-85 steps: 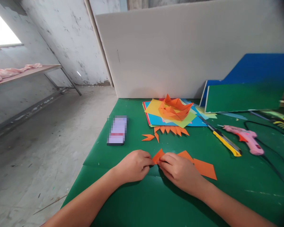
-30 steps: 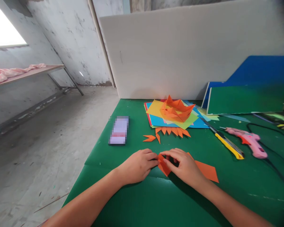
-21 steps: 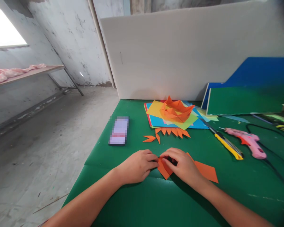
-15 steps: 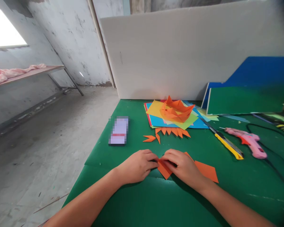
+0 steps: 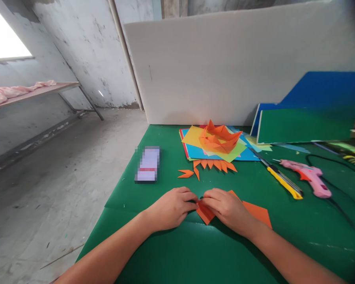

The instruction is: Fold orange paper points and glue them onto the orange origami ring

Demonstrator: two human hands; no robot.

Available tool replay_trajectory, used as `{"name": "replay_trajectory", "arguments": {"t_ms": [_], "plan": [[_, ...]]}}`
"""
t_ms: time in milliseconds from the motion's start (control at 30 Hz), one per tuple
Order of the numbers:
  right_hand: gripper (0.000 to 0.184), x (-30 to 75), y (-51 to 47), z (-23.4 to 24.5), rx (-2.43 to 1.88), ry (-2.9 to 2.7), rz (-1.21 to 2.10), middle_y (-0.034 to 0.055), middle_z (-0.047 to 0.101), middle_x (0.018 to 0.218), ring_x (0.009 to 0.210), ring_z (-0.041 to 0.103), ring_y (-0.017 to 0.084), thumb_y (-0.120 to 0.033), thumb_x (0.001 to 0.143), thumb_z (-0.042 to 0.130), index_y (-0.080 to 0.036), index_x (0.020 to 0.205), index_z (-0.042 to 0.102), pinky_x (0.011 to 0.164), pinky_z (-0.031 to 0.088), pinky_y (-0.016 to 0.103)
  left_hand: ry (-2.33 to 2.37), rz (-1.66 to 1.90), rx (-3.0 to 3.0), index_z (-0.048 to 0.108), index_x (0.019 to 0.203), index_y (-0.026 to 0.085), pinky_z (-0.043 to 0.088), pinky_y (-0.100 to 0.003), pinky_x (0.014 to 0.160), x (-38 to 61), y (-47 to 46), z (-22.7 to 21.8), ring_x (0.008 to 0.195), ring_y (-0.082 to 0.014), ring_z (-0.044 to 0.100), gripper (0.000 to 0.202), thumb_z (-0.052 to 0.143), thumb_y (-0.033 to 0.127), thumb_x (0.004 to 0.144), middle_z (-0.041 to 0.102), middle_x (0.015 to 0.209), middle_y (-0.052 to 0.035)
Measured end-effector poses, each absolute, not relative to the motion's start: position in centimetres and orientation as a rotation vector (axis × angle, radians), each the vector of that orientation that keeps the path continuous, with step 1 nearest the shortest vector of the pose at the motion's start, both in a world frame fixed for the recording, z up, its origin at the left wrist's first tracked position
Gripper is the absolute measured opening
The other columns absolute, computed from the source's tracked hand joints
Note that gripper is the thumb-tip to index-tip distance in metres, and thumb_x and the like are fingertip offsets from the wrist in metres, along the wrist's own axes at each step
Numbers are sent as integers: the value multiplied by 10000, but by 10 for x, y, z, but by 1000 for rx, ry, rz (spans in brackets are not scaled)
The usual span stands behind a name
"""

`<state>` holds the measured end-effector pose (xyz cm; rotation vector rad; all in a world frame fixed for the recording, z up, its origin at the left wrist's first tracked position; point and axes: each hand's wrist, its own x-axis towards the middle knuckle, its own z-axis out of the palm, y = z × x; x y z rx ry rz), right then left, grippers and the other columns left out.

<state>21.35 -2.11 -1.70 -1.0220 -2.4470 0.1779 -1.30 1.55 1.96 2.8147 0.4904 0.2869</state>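
A small creased piece of orange paper (image 5: 206, 215) lies on the green tabletop between my hands. My left hand (image 5: 174, 208) pinches its left corner, fingertips pressed together. From the other side my right hand (image 5: 226, 205) bends over the same piece, its fingers closed on the upper edge and covering much of it. More orange paper (image 5: 258, 213) lies flat beneath and beside my right wrist. Beyond my hands sit small folded orange pieces (image 5: 186, 173) and a row of pointed orange folds (image 5: 214, 164).
An orange folded paper ring (image 5: 221, 138) rests on stacked coloured sheets (image 5: 192, 152). To the right lie a yellow utility knife (image 5: 284, 182) and a pink glue gun (image 5: 310, 177) with its cable. A phone (image 5: 148, 164) lies left; a white board (image 5: 225, 71) stands behind.
My right hand's fingers have flattened and drawn closer together over the orange paper. My left hand keeps its pinch in nearly the same spot.
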Motion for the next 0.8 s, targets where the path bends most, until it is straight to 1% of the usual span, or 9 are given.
{"name": "replay_trajectory", "arguments": {"t_ms": [167,333,500,600,733,800], "plan": [[296,213,-21,-15,-1005,-2476,114,78,652,913,764,550,186,-125,978,351,-158,936,642,640,443,300,510,285,2780,664,1032,167,450,-334,910,-12,15,20,999,-204,550,300,424,71,880,662,1110,-60],[318,212,-20,-13,-1012,-2484,88,77,650,895,749,542,183,-124,981,336,-164,908,643,620,420,294,543,257,2755,661,1023,175,450,-332,913,-11,14,22,996,-192,563,299,437,60,862,658,1112,-58],[333,213,-18,-13,-1002,-2516,64,82,651,887,747,537,183,-134,985,330,-168,884,646,619,407,296,576,213,2757,657,1020,170,447,-341,917,-10,12,22,998,-201,564,277,449,76,863,650,1132,-53],[318,214,-18,-13,-1003,-2539,91,84,646,899,774,537,187,-133,979,342,-169,885,644,641,415,302,609,201,2749,649,1046,160,447,-344,921,-9,10,21,1003,-202,563,274,453,88,868,641,1150,-54],[273,215,-19,-10,-1025,-2549,191,81,632,937,841,533,195,-112,959,371,-163,896,632,693,437,317,638,205,2727,626,1132,164,447,-347,928,-9,9,21,1000,-199,560,330,444,77,870,637,1166,-50],[250,216,-19,-7,-1039,-2551,246,76,624,947,860,529,195,-119,956,388,-163,893,626,725,444,326,657,208,2714,625,1138,169,448,-347,927,-9,8,21,993,-200,561,344,445,70,862,635,1171,-50]]}}
